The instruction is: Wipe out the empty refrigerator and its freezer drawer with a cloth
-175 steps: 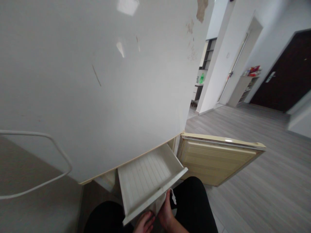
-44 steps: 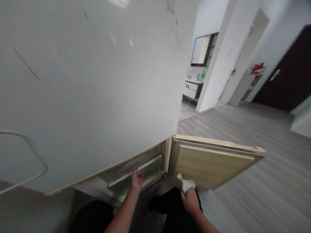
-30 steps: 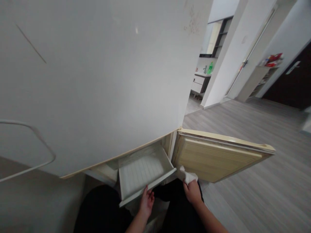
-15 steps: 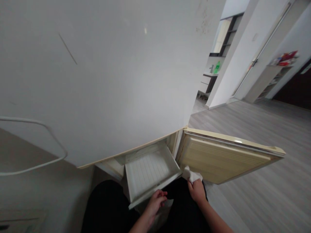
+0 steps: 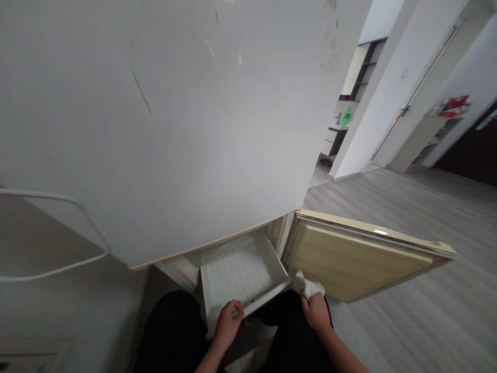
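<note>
A pale, ribbed drawer is pulled out from the low compartment of a white refrigerator. Over its front edge is my left hand, fingers curled in and thumb drawn to them; whether they pinch something or grip the rim is too small to tell. My right hand rests by my right knee, closed on a crumpled white cloth. The cloth lies beside the drawer's right front corner, close to the open yellowed refrigerator door.
Both of my dark-trousered knees flank the drawer. Pale crumpled material lies low between my legs. A white cable loops at left. Grey wooden floor stretches right, towards a shelf unit and a doorway with a green bottle.
My left hand has moved left and slightly up, from in front of the drawer to over its front edge, its fingers curling tighter. My right hand keeps its hold on the cloth.
</note>
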### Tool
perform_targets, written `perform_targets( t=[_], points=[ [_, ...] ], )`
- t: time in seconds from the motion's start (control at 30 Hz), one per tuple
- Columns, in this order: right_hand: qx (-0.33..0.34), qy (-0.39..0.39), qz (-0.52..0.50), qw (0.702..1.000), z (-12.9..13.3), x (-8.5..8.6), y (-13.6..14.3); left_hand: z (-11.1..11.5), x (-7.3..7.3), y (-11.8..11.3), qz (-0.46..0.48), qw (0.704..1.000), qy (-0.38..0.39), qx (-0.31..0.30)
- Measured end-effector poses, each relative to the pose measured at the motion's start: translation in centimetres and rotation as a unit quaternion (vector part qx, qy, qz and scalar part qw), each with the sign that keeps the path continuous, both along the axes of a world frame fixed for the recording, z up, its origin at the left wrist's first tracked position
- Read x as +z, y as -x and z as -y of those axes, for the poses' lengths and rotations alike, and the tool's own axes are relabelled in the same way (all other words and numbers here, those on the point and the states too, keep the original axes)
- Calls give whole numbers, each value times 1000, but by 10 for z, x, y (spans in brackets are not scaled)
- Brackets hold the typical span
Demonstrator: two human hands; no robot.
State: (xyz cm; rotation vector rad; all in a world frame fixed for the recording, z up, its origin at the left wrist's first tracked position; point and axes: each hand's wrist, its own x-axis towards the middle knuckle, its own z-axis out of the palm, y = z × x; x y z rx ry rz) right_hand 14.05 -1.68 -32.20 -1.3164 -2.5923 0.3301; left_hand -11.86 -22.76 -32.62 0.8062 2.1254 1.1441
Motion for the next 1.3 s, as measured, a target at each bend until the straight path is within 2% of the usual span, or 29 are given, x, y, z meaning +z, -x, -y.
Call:
perform_targets(
  t=[0.2,0.43,0.6,0.83,1.07,1.3],
  points=[
    [-17,-4,26,1000,0,2,1,-3,-3,-12,-76,990,37,-114],
    [-28,3,30,999,-2,-3,1,-5,-7,-16,-134,973,53,-181],
    [-18,4,7,1000,-3,-7,0,-5,-10,-18,-180,962,74,-193],
    [-24,15,-3,1000,-2,-5,0,-5,-16,-17,-195,958,75,-198],
    [-32,16,19,999,-1,1,2,-5,-9,-17,-183,956,87,-212],
    [-25,9,22,999,0,5,3,-3,-17,-17,-181,959,124,-182]
  ],
)
